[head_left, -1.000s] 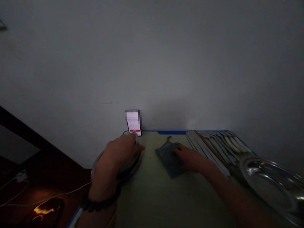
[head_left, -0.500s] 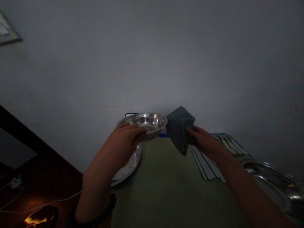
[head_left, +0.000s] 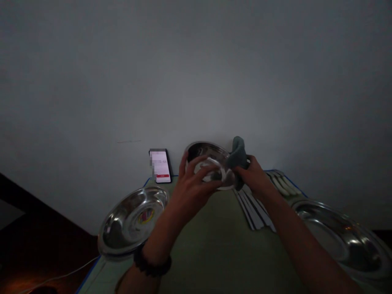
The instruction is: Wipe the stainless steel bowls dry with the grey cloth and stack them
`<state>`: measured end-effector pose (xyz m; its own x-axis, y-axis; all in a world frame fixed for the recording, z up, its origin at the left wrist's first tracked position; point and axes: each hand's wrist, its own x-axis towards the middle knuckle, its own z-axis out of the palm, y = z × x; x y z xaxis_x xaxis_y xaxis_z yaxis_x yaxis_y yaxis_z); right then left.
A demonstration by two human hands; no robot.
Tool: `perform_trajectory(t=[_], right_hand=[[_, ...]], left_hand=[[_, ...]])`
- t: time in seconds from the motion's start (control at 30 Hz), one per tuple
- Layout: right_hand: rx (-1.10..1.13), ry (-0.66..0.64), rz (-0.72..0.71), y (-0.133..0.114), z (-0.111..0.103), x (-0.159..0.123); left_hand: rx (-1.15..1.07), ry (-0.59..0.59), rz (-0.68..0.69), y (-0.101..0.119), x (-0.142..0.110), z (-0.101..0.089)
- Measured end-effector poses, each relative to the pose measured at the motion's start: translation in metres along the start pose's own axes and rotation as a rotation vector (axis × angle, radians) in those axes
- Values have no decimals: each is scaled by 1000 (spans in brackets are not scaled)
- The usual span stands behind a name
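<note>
A shiny metal bowl [head_left: 211,149] is held up above the table, tilted with its inside toward me. My left hand [head_left: 194,181] is on the bowl, its fingers spread across the near side and over the opening. At the bowl's right rim, my right hand [head_left: 252,175] grips a folded grey-green cloth [head_left: 238,153], pressing it round the edge. Part of the rim is hidden behind the cloth and fingers.
On the green table [head_left: 211,249], a large metal basin [head_left: 118,232] with a sticker stands left and another basin [head_left: 361,253] right. A phone [head_left: 162,167] leans on the wall [head_left: 196,73]. Flat light-coloured knives [head_left: 252,210] and pale-handled cutlery [head_left: 284,183] lie behind my right arm.
The bowl has shifted right and tipped toward me, and the cloth now meets its rim. My left fingers have spread over it. The view has turned, uncovering the phone and left basin.
</note>
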<state>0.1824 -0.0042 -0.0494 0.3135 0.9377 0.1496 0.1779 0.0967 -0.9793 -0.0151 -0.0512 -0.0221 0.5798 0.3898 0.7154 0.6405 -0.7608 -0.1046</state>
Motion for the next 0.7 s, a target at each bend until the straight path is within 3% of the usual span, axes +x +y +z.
perform_trajectory(t=[0.07, 0.17, 0.27, 0.37, 0.53, 0.7], right_hand=[[-44, 63, -34, -2, -6, 3], [-148, 143, -92, -7, -13, 3], [-386, 83, -175, -10, -15, 0], [-618, -90, -242, -8, -12, -3], [-694, -199, -354, -1, -3, -2], [-702, -251, -478, 3, 12, -7]], left_hand=[[-156, 243, -225, 1, -2, 17], [-826, 473, -663, 7, -3, 37], [-1496, 591, -1113, 16, -6, 47], [-1740, 601, -1432, 24, -16, 50], [-1798, 595, -1599, 26, -41, 63], [-1786, 574, -1517, 24, -48, 80]])
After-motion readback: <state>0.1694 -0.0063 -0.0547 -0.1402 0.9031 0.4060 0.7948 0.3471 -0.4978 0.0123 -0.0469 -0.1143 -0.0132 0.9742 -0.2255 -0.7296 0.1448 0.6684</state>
